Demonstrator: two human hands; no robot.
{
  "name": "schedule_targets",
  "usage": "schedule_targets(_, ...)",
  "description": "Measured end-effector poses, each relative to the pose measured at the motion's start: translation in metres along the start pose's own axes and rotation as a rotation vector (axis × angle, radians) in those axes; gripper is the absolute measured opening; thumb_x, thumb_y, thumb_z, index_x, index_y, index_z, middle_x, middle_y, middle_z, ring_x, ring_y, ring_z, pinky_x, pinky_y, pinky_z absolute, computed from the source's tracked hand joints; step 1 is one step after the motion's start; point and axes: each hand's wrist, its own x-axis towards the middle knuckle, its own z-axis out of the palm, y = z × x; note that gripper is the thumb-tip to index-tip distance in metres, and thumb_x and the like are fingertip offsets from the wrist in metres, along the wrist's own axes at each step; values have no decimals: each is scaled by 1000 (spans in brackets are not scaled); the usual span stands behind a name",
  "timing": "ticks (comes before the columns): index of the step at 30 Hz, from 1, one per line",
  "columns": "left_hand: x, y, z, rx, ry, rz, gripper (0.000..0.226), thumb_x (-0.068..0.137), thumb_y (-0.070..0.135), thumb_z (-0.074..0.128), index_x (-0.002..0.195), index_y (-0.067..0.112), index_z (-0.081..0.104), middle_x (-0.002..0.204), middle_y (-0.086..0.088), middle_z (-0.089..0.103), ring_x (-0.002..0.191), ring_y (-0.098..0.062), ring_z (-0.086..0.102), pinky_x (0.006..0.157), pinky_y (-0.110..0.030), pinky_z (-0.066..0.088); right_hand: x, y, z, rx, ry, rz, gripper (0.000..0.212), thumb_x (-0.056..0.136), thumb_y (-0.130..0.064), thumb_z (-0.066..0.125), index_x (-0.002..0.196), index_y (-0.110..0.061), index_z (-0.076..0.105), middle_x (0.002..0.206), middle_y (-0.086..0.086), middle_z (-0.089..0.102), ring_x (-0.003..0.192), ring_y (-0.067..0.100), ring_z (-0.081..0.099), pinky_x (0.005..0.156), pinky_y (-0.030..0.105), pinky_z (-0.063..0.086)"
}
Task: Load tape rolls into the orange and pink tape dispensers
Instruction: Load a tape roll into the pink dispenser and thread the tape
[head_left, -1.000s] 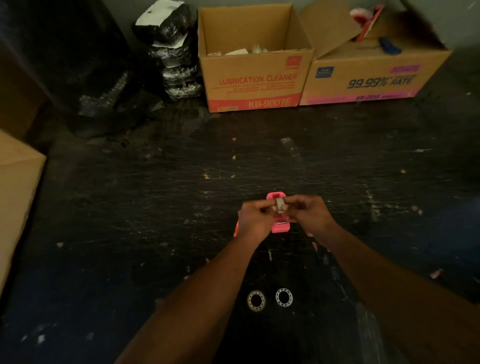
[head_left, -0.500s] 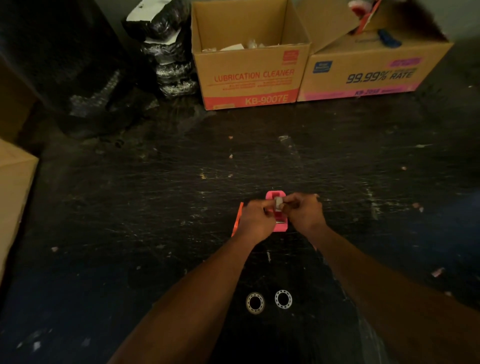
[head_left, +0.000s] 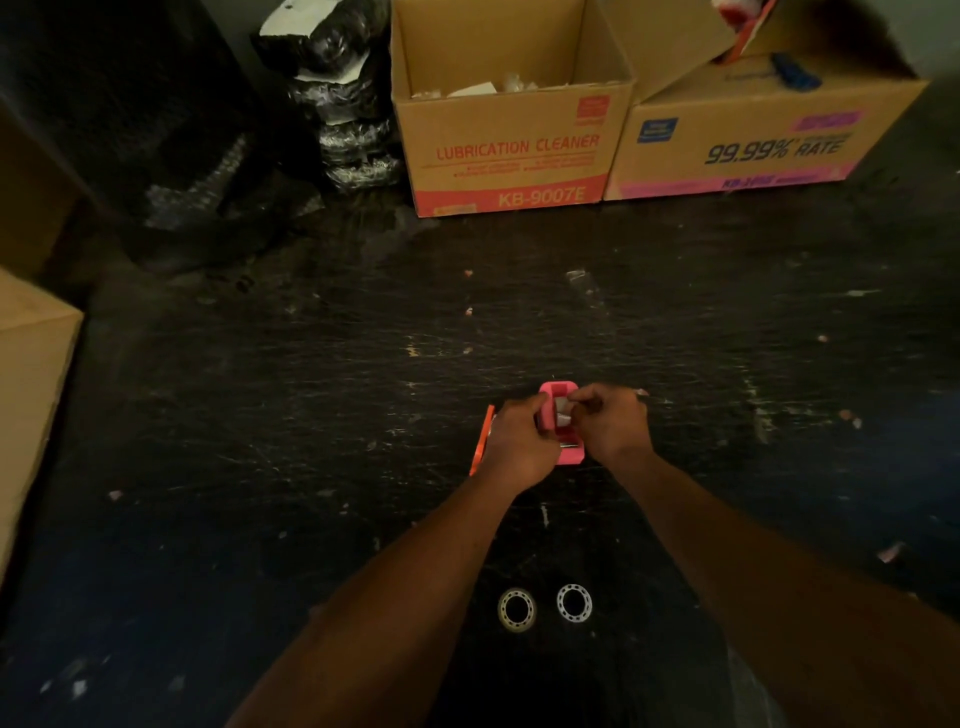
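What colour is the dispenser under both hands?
Pink dispenser, seen in the head view.

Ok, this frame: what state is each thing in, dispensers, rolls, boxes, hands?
Pink dispenser: on the table, held by both hands, something pale inside.
Orange dispenser: beside it, mostly hidden behind the left hand.
Two tape rolls: flat, untouched.
Lubrication cleaner box: open.
Left hand: gripping the pink dispenser.
Right hand: pinching at its top.
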Motion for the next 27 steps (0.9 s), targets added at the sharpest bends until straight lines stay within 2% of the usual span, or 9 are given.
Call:
schedule_targets(3,-2,1,-2,-33,10,-8,49,88,-1,60,129,26,67,121,-2,73,110,-18,67,99,-34,54,1,-3,0,16,3,9,17,92,-8,65,104,-12,76,103,5,73,96,17,67,86,31,55)
schedule_targets(8,-8,2,-3,-23,31,-9,49,90,-1,60,134,21,63,128,-5,70,114,-19,65,97,-33,54,-2,-1,-1,39,-2,44,17,90,-9,67,104,-12,75,107,8,75,99,20,70,88,34,57)
schedule_targets(10,-10,2,-3,-27,43,-4,49,90,-2,59,134,19,63,129,-5,69,116,-20,65,98,-33,53,-5,0,-1,39,-4,50,17,91,-8,67,105,-12,75,107,8,75,99,20,70,84,31,56)
schedule_targets(14,-11,3,-1,-8,43,21,49,90,0,59,130,28,67,122,0,74,109,-16,68,97,-35,56,-11,-3,-4,44,-16,68,19,92,-11,67,109,-10,74,107,7,74,94,16,68,78,25,51)
schedule_targets(18,-7,3,0,83,39,38,62,88,6,61,139,39,57,128,-5,69,106,-19,69,94,-38,58,-18,0,-7,87,3,109,13,90,-12,68,100,-13,76,96,3,73,85,13,67,66,18,47)
schedule_targets(22,-3,4,-1,108,32,27,54,87,6,66,135,30,64,126,-6,73,107,-22,70,97,-38,56,-25,3,-4,138,74,249,13,88,-23,67,79,-19,74,84,5,73,75,17,65,76,34,55)
schedule_targets(24,-2,4,-2,112,28,15,47,86,8,68,130,26,69,122,-7,74,105,-23,71,97,-40,56,-30,2,1,220,49,347,20,87,-29,69,68,-22,68,80,5,69,69,15,59,78,36,53)
schedule_targets(27,-2,5,-1,105,26,23,42,87,14,69,127,27,71,117,-8,75,100,-24,71,94,-41,57,-32,-1,9,321,45,432,29,81,-43,76,64,-22,66,70,0,66,69,15,59,81,38,53)
